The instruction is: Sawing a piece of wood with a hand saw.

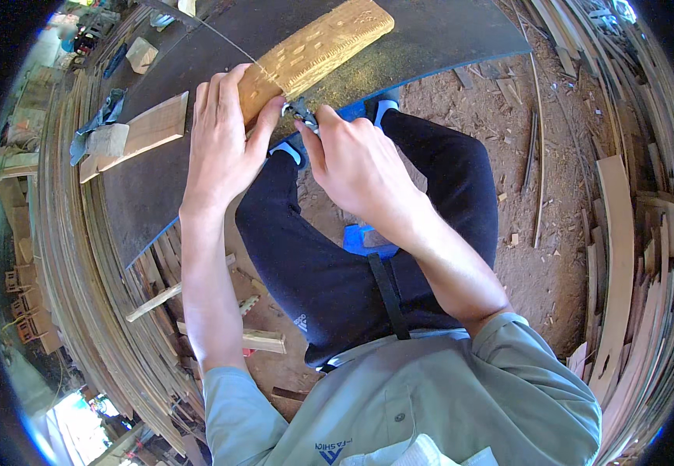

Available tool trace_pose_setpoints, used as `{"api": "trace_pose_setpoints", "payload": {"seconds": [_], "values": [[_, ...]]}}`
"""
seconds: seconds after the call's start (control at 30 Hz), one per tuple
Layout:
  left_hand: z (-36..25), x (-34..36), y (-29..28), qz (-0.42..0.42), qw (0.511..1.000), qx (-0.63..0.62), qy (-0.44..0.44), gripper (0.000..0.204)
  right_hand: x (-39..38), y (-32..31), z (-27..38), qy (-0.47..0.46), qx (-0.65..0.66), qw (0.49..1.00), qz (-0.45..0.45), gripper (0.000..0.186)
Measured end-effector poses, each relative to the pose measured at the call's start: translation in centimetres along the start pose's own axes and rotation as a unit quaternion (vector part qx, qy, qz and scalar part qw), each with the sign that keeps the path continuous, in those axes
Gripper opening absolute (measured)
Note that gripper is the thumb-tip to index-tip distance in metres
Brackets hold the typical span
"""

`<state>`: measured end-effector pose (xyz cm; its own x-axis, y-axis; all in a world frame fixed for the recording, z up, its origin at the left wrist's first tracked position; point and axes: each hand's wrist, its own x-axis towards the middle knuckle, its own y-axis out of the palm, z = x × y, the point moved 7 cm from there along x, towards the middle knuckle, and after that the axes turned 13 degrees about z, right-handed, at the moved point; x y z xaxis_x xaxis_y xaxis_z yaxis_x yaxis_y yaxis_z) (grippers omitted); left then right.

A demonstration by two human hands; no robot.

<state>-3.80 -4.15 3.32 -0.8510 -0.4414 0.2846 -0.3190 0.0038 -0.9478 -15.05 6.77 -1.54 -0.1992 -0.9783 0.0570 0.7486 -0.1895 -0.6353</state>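
A thick yellow-brown wooden block (325,43), marked with rows of small notches, lies at an angle on a dark work surface (150,179). My left hand (224,147) grips its near left end, the thumb on one side and the fingers on the other. Closed around the dark handle end of a thin-bladed hand saw (303,114) is my right hand (364,159). The saw's fine blade runs up and left across the block's end toward a dark bar at the top edge. Pale sawdust (360,78) lies beside the block.
A lighter plank (150,128) and a crumpled blue cloth (102,116) rest on the left side of the surface. Long stacked boards line the left and right (615,264). Chips and offcuts litter the dirt floor (523,287). Something blue (368,241) shows between my legs.
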Motion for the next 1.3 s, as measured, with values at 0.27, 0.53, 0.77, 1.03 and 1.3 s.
{"api": "trace_pose_setpoints", "payload": {"seconds": [0.27, 0.53, 0.77, 1.03, 1.3], "values": [[0.1, 0.2, 0.2, 0.013, 1.000, 0.005, 0.016, 0.052, 0.0, 0.2, -0.4, -0.001, 0.024, 1.000, -0.018, 0.036], [-0.2, 0.3, -0.1, 0.006, 0.998, 0.054, 0.016, 0.051, -0.2, -0.1, -0.1, 0.019, 0.029, 0.999, -0.004, 0.032], [0.2, 0.5, 0.1, 0.012, 0.998, 0.059, 0.012, 0.053, -9.0, 2.5, -4.1, 0.124, 0.080, 0.983, 0.114, 0.028], [0.5, 0.0, -0.1, 0.024, 0.999, 0.021, 0.004, 0.054, -16.5, -3.2, -6.2, 0.080, 0.117, 0.989, 0.033, 0.017], [1.0, 0.2, 0.3, 0.009, 1.000, -0.014, 0.005, 0.056, -2.6, -1.3, -1.2, -0.070, 0.069, 0.995, -0.003, 0.028]]}}
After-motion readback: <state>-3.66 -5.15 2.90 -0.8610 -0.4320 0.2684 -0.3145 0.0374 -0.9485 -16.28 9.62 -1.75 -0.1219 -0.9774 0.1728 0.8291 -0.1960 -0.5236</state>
